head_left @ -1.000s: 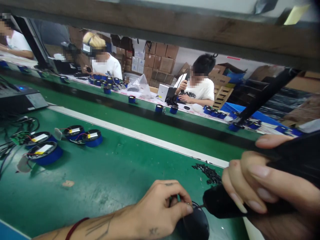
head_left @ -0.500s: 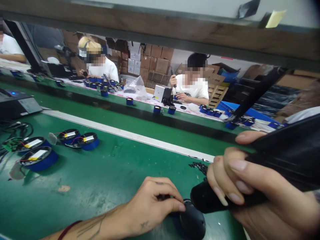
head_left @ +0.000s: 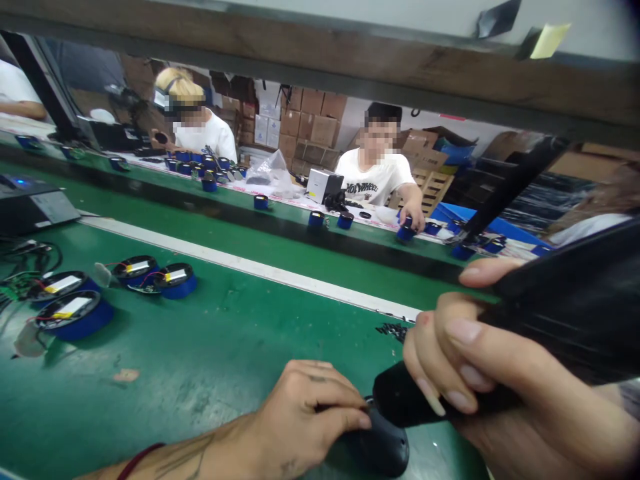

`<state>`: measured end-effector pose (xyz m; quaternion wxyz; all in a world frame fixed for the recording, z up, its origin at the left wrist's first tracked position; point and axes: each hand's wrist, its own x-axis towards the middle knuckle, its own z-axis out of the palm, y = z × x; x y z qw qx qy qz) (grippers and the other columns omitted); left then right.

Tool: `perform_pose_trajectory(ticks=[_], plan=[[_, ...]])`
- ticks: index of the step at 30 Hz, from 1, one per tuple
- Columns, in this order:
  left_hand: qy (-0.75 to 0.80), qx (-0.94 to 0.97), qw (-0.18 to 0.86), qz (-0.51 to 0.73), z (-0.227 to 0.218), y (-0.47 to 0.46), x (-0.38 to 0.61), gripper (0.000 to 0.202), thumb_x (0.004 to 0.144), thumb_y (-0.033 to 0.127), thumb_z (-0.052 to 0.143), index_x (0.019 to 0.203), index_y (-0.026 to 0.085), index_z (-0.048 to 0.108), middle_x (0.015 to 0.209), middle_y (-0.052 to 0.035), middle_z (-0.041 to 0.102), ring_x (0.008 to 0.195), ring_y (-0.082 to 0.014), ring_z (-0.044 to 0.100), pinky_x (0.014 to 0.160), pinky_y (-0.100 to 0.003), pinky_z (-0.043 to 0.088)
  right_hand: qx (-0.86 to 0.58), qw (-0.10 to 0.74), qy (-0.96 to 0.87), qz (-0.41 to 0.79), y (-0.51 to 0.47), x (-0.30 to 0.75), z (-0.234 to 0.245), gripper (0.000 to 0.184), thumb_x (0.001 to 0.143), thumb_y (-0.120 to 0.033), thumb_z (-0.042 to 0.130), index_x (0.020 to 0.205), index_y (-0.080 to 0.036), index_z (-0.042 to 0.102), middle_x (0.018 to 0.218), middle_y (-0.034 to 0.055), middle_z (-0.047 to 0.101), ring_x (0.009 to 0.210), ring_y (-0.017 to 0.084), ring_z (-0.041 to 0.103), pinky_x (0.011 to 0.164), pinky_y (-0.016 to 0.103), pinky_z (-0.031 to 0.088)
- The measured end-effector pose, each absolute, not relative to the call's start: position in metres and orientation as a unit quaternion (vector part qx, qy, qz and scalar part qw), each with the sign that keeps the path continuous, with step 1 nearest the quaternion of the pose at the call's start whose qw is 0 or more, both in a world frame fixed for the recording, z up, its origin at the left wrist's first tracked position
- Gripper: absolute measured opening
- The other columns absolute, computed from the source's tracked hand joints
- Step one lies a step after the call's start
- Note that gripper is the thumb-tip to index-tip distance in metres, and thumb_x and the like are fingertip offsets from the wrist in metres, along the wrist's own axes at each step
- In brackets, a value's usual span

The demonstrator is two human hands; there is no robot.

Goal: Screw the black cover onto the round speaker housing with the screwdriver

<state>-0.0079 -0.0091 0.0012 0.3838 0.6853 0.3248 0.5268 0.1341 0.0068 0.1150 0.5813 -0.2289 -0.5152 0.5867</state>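
Note:
My right hand (head_left: 480, 373) is wrapped round a black electric screwdriver (head_left: 550, 320), whose tip points down-left at a round black part (head_left: 385, 447) on the green bench. My left hand (head_left: 305, 420) is closed on that part's left side, thumb and fingers pinching its rim. A small pile of black screws (head_left: 393, 329) lies just behind both hands, near the white stripe.
Several blue round units (head_left: 75, 313) with batteries and wires lie at the left, beside a black device (head_left: 30, 207). Beyond the conveyor belt (head_left: 280, 247), two people in white shirts work at a far bench with more blue units. A wooden beam (head_left: 320, 53) crosses overhead.
The screwdriver tip has come down onto the black part and my left hand has tightened on it. Across the belt, one person has reached an arm out to a blue unit.

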Motion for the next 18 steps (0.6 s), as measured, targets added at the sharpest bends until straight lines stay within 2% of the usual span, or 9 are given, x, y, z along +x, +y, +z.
perform_pose_trajectory(ticks=[2,4,6,8,9,11,13,15,18], plan=[[0.281,0.761,0.27,0.519,0.004,-0.01,-0.008,0.019,0.09,0.02,0.059,0.082,0.014,0.075,0.075,-0.0062,0.074,0.067,-0.0151,0.068,0.068,-0.027,0.051,-0.233,0.572,-0.535,0.577,0.008,0.137,0.112,0.022,0.086,-0.018,0.063,0.104,-0.027,0.053,0.054,-0.0077,0.043,0.039,0.007,0.042,0.039,0.021,0.04],[0.312,0.778,0.254,0.482,0.005,-0.012,-0.008,0.02,0.09,0.029,0.06,0.099,0.016,0.072,0.087,-0.0064,0.075,0.079,-0.0172,0.068,0.078,-0.031,0.053,-0.228,0.582,-0.561,0.543,0.01,0.141,0.107,0.022,0.086,-0.019,0.063,0.105,-0.026,0.054,0.052,-0.0077,0.043,0.038,0.008,0.042,0.039,0.022,0.041],[0.407,0.749,0.321,0.414,0.004,-0.015,-0.008,0.054,0.076,0.048,0.073,0.122,0.019,0.063,0.106,-0.0087,0.071,0.101,-0.0247,0.064,0.092,-0.041,0.05,-0.239,0.594,-0.574,0.51,0.013,0.146,0.103,0.021,0.086,-0.018,0.063,0.104,-0.025,0.054,0.05,-0.0073,0.044,0.038,0.009,0.043,0.039,0.023,0.042],[0.486,0.708,0.399,0.321,-0.001,-0.017,-0.008,0.092,0.057,0.061,0.08,0.135,0.022,0.053,0.122,-0.0129,0.063,0.122,-0.0354,0.052,0.099,-0.053,0.045,-0.27,0.594,-0.574,0.495,0.016,0.15,0.099,0.02,0.087,-0.016,0.062,0.102,-0.025,0.054,0.051,-0.0069,0.045,0.038,0.009,0.044,0.039,0.023,0.042],[0.5,0.699,0.425,0.283,-0.004,-0.018,-0.008,0.097,0.053,0.063,0.08,0.137,0.023,0.051,0.127,-0.0135,0.061,0.127,-0.0384,0.047,0.101,-0.056,0.042,-0.28,0.59,-0.579,0.489,0.017,0.152,0.097,0.02,0.086,-0.016,0.063,0.101,-0.026,0.053,0.051,-0.0071,0.045,0.038,0.009,0.044,0.039,0.023,0.041],[0.482,0.715,0.439,0.251,-0.011,-0.019,-0.008,0.09,0.058,0.063,0.078,0.136,0.027,0.052,0.131,-0.0112,0.059,0.13,-0.0385,0.044,0.106,-0.06,0.034,-0.286,0.577,-0.592,0.485,0.017,0.154,0.094,0.021,0.086,-0.016,0.064,0.1,-0.027,0.052,0.052,-0.0075,0.045,0.038,0.009,0.044,0.039,0.023,0.041],[0.454,0.736,0.423,0.271,-0.016,-0.019,-0.009,0.081,0.065,0.061,0.074,0.136,0.029,0.051,0.13,-0.0085,0.06,0.127,-0.0351,0.047,0.109,-0.058,0.029,-0.292,0.575,-0.595,0.48,0.016,0.155,0.092,0.021,0.087,-0.017,0.064,0.1,-0.027,0.051,0.053,-0.0077,0.046,0.039,0.009,0.044,0.04,0.023,0.041],[0.442,0.746,0.408,0.287,-0.017,-0.017,-0.009,0.075,0.067,0.06,0.073,0.133,0.029,0.055,0.124,-0.0072,0.065,0.119,-0.0318,0.054,0.106,-0.053,0.036,-0.303,0.57,-0.59,0.485,0.015,0.155,0.091,0.02,0.088,-0.018,0.063,0.1,-0.027,0.05,0.054,-0.0081,0.045,0.04,0.009,0.044,0.041,0.024,0.042],[0.45,0.745,0.406,0.278,-0.012,-0.014,-0.007,0.072,0.064,0.057,0.076,0.127,0.028,0.06,0.101,-0.0046,0.072,0.099,-0.0269,0.063,0.092,-0.043,0.048,-0.312,0.556,-0.587,0.5,0.016,0.152,0.09,0.018,0.089,-0.02,0.061,0.1,-0.028,0.048,0.054,-0.0086,0.044,0.041,0.008,0.045,0.043,0.023,0.043]])
